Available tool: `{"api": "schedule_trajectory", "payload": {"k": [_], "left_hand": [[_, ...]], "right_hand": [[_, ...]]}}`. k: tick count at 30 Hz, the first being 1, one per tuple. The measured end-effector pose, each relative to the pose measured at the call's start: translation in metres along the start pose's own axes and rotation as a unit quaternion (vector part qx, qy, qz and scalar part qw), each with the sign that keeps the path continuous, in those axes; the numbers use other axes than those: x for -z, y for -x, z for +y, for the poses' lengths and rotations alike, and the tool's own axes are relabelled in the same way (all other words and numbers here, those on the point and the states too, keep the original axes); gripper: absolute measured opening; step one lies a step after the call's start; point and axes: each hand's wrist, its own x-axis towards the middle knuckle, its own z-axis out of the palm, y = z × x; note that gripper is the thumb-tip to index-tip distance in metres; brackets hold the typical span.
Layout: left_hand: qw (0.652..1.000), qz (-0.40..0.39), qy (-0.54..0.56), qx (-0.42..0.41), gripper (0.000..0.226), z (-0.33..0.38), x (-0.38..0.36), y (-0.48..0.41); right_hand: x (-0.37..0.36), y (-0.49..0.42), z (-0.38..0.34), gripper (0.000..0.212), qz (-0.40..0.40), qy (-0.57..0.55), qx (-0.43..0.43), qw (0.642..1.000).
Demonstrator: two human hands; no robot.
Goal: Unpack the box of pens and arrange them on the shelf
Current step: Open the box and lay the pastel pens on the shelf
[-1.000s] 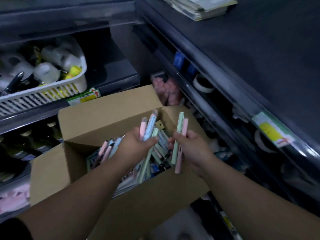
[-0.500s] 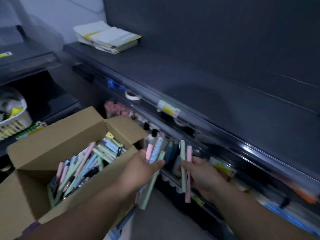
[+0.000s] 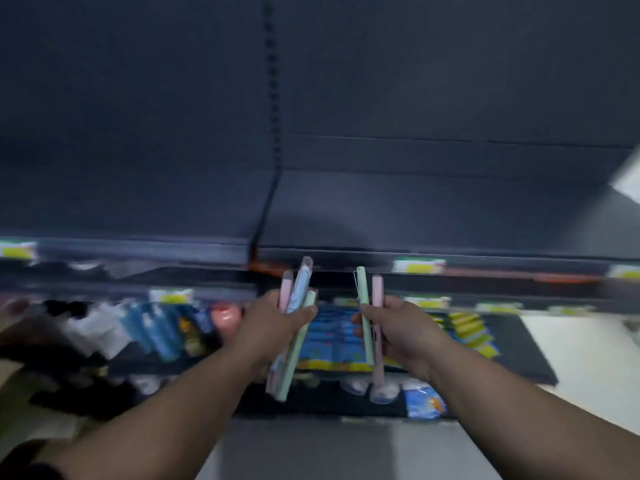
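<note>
Left hand [image 3: 273, 327] and right hand [image 3: 401, 332], each holding pens [image 3: 292, 362], hang side by side before the shelf [image 3: 415, 216], above packed goods [image 3: 156, 323].

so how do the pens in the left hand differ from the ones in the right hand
Count: the left hand grips a bunch of at least three pens; the right hand grips a pair.
Colour: the bunch includes a pale blue pen; the pair is green and pink.
Pose: the bunch fans out tilted; the pair stands nearly upright.
Both are slim pastel pens.

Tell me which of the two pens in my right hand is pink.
The pink pen is the outer one, farther right in the right hand; the green pen stands just left of it.
</note>
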Motion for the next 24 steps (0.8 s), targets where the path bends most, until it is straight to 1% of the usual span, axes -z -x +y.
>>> {"api": "schedule_trajectory", "payload": {"k": [4, 8, 12, 15, 20, 24], "left_hand": [[0.997, -0.08, 0.007, -0.022, 0.022, 0.049, -0.088, -0.001], [0.987, -0.155, 0.018, -0.027, 0.025, 0.089, -0.154, -0.007], [0.976, -0.207, 0.041, -0.051, 0.022, 0.127, -0.205, -0.024], [0.968, -0.237, 0.055, -0.066, 0.025, 0.155, -0.233, -0.05], [0.952, -0.283, 0.101, -0.053, 0.023, 0.199, -0.275, -0.108], [0.947, -0.298, 0.115, -0.031, 0.02, 0.228, -0.309, -0.152]], "right_hand": [[0.101, 0.027, -0.004, 0.007, 0.081, -0.055, 0.01, 0.995], [0.171, 0.044, -0.003, 0.008, 0.126, -0.089, 0.013, 0.988], [0.22, 0.039, -0.008, 0.009, 0.158, -0.116, 0.018, 0.98], [0.251, 0.019, -0.023, 0.008, 0.176, -0.133, 0.031, 0.975], [0.301, -0.025, -0.066, 0.008, 0.2, -0.157, 0.042, 0.966], [0.34, -0.057, -0.097, 0.011, 0.24, -0.129, 0.046, 0.961]]}}
